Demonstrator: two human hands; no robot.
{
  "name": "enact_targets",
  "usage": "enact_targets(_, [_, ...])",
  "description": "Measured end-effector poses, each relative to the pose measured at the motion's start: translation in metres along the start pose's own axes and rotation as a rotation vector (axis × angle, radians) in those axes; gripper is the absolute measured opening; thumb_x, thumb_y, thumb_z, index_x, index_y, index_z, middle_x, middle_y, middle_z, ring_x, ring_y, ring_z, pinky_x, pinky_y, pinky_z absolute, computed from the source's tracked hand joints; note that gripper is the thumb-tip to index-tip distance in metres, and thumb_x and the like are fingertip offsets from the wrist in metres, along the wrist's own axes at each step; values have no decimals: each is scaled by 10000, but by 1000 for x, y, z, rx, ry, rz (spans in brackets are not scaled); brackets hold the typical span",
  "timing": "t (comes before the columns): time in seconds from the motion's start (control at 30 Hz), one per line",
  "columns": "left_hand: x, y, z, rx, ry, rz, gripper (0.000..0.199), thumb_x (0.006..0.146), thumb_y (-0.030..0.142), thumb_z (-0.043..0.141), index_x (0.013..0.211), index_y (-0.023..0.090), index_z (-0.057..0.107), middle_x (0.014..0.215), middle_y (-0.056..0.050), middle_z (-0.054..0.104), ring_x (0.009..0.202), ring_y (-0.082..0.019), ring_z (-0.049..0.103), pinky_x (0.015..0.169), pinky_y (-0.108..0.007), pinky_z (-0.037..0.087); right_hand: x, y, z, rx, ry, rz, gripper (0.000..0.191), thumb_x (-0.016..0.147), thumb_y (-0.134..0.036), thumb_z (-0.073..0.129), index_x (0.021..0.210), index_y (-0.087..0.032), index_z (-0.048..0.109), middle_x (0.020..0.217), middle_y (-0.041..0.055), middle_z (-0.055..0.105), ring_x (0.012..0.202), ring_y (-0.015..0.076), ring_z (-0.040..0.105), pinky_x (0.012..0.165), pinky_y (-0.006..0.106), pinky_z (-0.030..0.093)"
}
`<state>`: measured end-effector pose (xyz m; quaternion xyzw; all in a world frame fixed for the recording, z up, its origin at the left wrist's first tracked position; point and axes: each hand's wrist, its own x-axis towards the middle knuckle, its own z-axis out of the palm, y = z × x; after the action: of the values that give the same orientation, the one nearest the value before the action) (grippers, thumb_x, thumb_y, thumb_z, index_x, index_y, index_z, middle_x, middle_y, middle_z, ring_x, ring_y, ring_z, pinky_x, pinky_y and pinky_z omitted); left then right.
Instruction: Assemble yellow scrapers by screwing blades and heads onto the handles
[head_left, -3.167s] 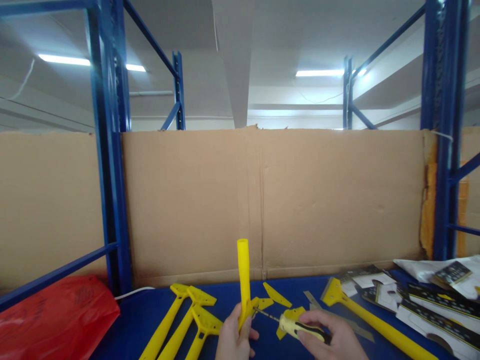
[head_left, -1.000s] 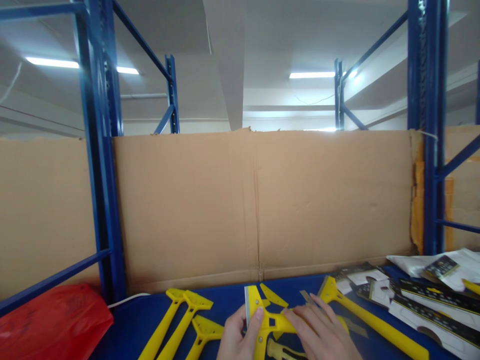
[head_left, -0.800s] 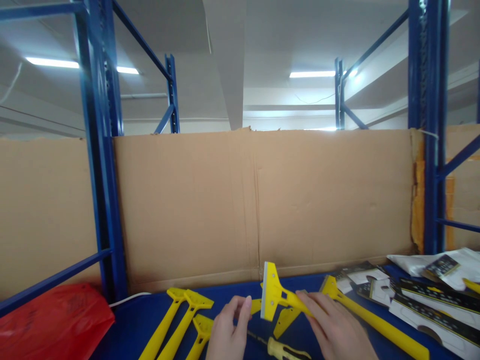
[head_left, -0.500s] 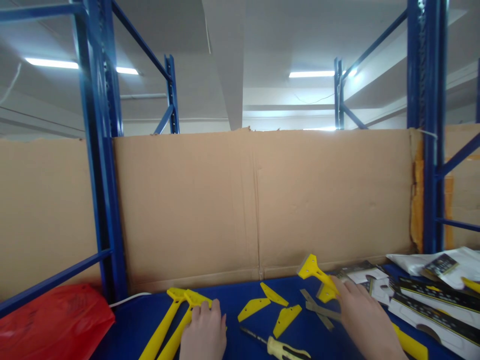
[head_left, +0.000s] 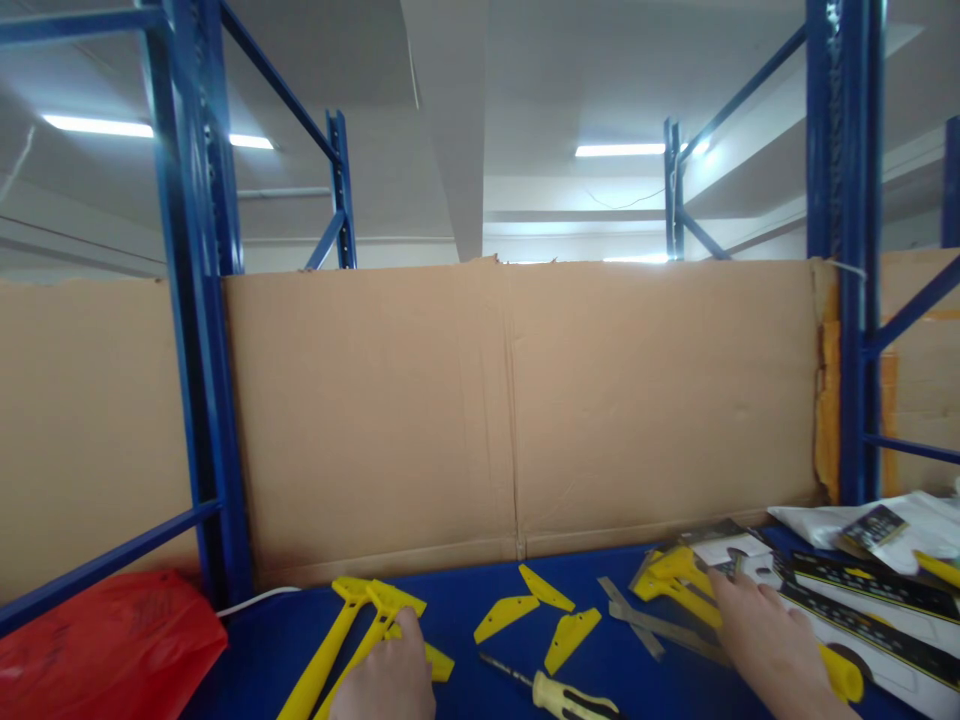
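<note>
My left hand (head_left: 386,675) is closed at the lower left, over a yellow scraper whose head (head_left: 439,662) sticks out on its right; the grip itself is partly hidden. Beside it lie two long-handled yellow scrapers (head_left: 319,665). On the right, my right hand (head_left: 772,640) has its fingers on the handle of a yellow scraper (head_left: 675,570), which rests against another one. Crossed metal blades (head_left: 637,625) lie left of that hand. Between the hands are several yellow blade covers (head_left: 506,617) and a screwdriver (head_left: 566,697) with a pale handle.
A red plastic bag (head_left: 105,640) sits at the left by a blue rack post (head_left: 217,400). Black-and-white packaging cards (head_left: 862,620) and clear wrappers (head_left: 810,522) pile up on the right. A cardboard wall (head_left: 390,420) stands behind the blue table surface (head_left: 450,590).
My right hand has lowered the raised scraper onto the other one at the right. My left hand has shifted left and down, uncovering a scraper head beside it.
</note>
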<state>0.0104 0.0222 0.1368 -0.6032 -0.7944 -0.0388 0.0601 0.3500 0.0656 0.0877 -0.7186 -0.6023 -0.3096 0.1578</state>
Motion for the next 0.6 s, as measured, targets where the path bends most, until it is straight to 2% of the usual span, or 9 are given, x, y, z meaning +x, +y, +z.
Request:
enact_targets(0.1, [-5, 0, -12, -39, -59, -30, 318, 770, 62, 520, 1057, 80, 656, 893, -198, 743, 937, -348, 684, 836, -517, 482, 2, -2, -8, 35, 7, 0, 423, 728, 55, 448, 1002, -141, 705, 847, 170, 731, 815, 363, 687, 619, 450, 504])
enact_targets(0.17, [-4, -3, -12, -34, -101, 13, 270, 751, 34, 524, 939, 116, 699, 919, -188, 743, 957, -346, 679, 836, -513, 488, 7, -5, -14, 80, 8, -15, 392, 784, 9, 427, 1036, -126, 696, 859, 178, 730, 831, 377, 682, 635, 482, 508])
enact_targets(0.23, [-1, -7, -8, -11, -118, 66, 312, 761, -1, 471, 934, 113, 704, 985, -203, 727, 952, -337, 684, 817, -488, 505, 13, -10, -20, 149, -3, -51, 357, 837, -59, 419, 1067, -126, 684, 899, 171, 734, 869, 365, 679, 667, 479, 524])
enact_targets(0.3, [3, -9, -3, 6, -96, 84, 360, 780, -14, 413, 977, 98, 693, 1024, -217, 710, 963, -332, 681, 810, -470, 513, 17, -17, -28, 228, -22, -119, 329, 860, -117, 441, 1086, -152, 678, 960, 138, 739, 936, 308, 674, 754, 413, 538])
enact_targets(0.37, [5, -10, 0, 6, -78, 77, 378, 797, -5, 380, 1003, 91, 682, 1034, -220, 704, 974, -333, 676, 811, -467, 514, 16, -26, -39, 329, -45, -207, 305, 872, -161, 457, 1073, -206, 683, 996, 83, 743, 967, 223, 673, 846, 297, 514])
enact_targets(0.4, [6, -10, 1, 4, -80, 72, 380, 804, 2, 370, 1009, 89, 677, 1038, -220, 702, 979, -333, 674, 812, -466, 513, 13, -32, -44, 395, -57, -252, 307, 879, -172, 443, 1058, -234, 684, 1001, 58, 744, 945, 197, 679, 839, 259, 511])
enact_targets(0.5, [6, -8, 2, -10, -90, 68, 377, 828, 22, 343, 1000, 90, 672, 1047, -209, 701, 988, -328, 670, 817, -458, 513, -1, -49, -56, 813, -206, -362, 267, 866, -215, 457, 956, -265, 703, 946, 36, 755, 759, 195, 690, 734, 255, 511])
enact_targets(0.57, [6, -6, 4, -19, -91, 55, 379, 836, 24, 327, 994, 87, 665, 1038, -201, 706, 985, -321, 672, 813, -448, 518, -11, -60, -56, 883, -313, -399, 249, 767, -154, 529, 871, -275, 720, 779, -1, 747, 700, 185, 662, 664, 228, 468])
enact_targets(0.6, [6, -5, 4, -20, -86, 46, 385, 838, 19, 315, 999, 82, 659, 1026, -199, 709, 976, -317, 676, 810, -444, 520, -15, -65, -54, 878, -420, -437, 254, 693, -111, 552, 800, -259, 728, 672, -19, 714, 621, 162, 626, 598, 205, 431])
